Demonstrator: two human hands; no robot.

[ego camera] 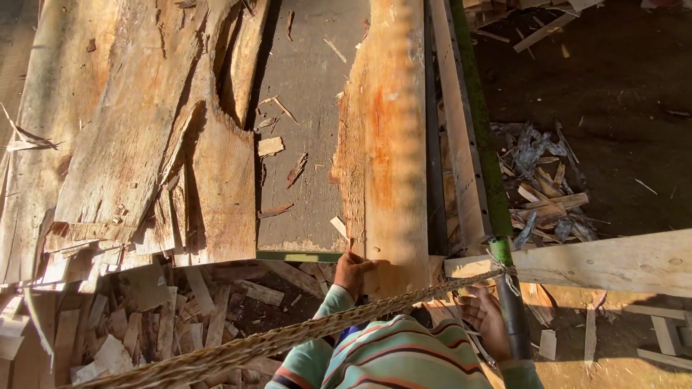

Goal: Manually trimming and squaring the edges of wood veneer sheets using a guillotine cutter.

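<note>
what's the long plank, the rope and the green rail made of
Long plank, which the left hand touches at its near end: raw sawn wood, unfinished, with visible grain, orange streaks and a ragged bark-like edge. Rope: looks like twisted plant fibre, tan and frayed. Green rail, next to the right hand: probably painted metal, straight and smooth, though painted wood can't be ruled out.

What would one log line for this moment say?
left hand: on near end of long plank | right hand: open, beside green rail | braided rope: crosses in front | scraps: on ground
</note>
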